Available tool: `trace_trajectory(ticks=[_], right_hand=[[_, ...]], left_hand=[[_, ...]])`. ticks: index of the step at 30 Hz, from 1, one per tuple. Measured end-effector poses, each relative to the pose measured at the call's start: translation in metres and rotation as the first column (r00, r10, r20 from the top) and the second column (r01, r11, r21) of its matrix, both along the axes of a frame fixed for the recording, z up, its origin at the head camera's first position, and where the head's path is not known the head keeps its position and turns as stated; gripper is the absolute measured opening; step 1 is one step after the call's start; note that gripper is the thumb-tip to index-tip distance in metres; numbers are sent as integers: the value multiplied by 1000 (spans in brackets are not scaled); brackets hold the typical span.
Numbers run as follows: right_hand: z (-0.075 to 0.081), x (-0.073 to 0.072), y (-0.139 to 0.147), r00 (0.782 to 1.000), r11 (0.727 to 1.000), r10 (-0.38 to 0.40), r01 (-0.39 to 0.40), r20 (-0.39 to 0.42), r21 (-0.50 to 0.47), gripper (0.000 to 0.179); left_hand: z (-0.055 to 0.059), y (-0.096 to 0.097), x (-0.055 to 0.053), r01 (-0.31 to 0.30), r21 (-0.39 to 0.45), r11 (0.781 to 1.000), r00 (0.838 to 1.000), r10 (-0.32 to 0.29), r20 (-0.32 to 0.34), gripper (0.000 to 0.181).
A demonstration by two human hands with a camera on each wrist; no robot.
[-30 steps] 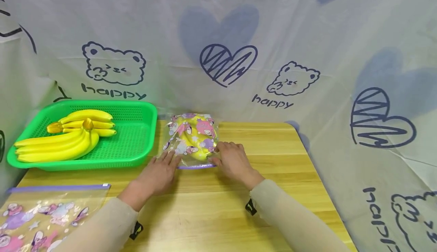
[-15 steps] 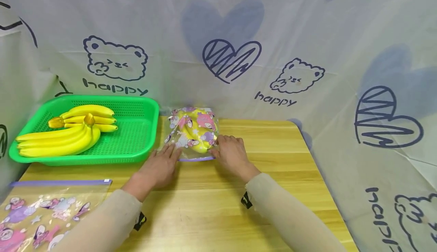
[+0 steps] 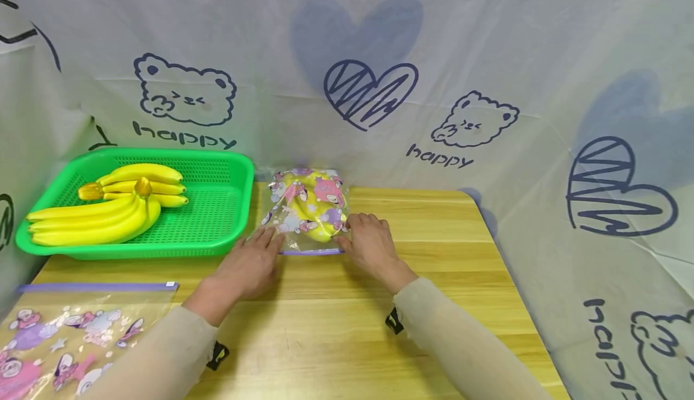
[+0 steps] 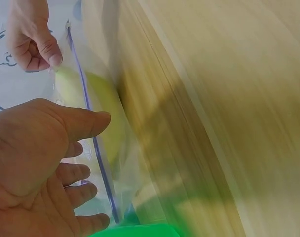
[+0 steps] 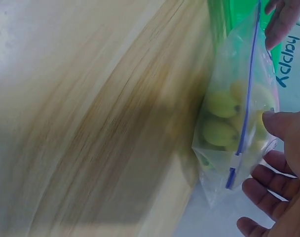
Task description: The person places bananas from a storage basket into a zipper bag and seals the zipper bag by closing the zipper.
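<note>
A transparent zip bag (image 3: 295, 240) with pink and purple cartoon prints lies at the back of the table, a bunch of bananas (image 3: 322, 231) inside it. Its purple zip strip (image 4: 93, 128) faces the person, and a slider (image 5: 235, 160) sits near the strip's right end. My left hand (image 3: 252, 264) rests at the bag's lower left corner, thumb reaching over the zip strip and fingers spread loosely in the left wrist view. At the lower right side of the bag, my right hand (image 3: 371, 246) touches it with the thumb, other fingers loosely bent and apart from the thumb.
A green plastic basket (image 3: 217, 240) holding two bunches of bananas (image 3: 103, 222) stands at the back left. Another flat printed zip bag (image 3: 81, 334) lies at the front left. A printed white cloth (image 3: 368, 153) hangs behind the wooden table (image 3: 434, 267).
The view has tipped slightly, so everything sits a little higher in it. Both hands stay at the bag's lower corners with barely any movement.
</note>
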State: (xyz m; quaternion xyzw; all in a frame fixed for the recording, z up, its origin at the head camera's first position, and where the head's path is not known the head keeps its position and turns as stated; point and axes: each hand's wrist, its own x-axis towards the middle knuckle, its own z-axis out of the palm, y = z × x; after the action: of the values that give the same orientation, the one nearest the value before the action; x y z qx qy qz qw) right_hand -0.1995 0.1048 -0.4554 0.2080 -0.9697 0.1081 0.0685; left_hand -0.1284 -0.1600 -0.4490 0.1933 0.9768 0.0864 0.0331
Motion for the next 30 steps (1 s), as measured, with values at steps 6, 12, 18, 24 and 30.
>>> trace_trajectory(ticks=[6,12,18,24,30], right_hand=[[-1,4,3,997,1000,21,-20,-70,19,44],[1,5,2,985,997,62,-68,-159,-33,58],[3,7,-2,985,990,105,-117,-139,-80,63],[5,7,-5,983,988,131,-140,-131,-62,64],[6,7,-7,982,987,143,-151,-120,-54,60]], left_hand=[[1,-8,9,-2,78,997,999,6,-49,66],[13,-21,25,3,179,984,992,20,-122,62],[28,-40,51,-53,226,973,984,89,-155,48],[29,-79,79,-123,221,968,975,160,-156,44],[15,-122,91,-216,176,960,967,235,-101,41]])
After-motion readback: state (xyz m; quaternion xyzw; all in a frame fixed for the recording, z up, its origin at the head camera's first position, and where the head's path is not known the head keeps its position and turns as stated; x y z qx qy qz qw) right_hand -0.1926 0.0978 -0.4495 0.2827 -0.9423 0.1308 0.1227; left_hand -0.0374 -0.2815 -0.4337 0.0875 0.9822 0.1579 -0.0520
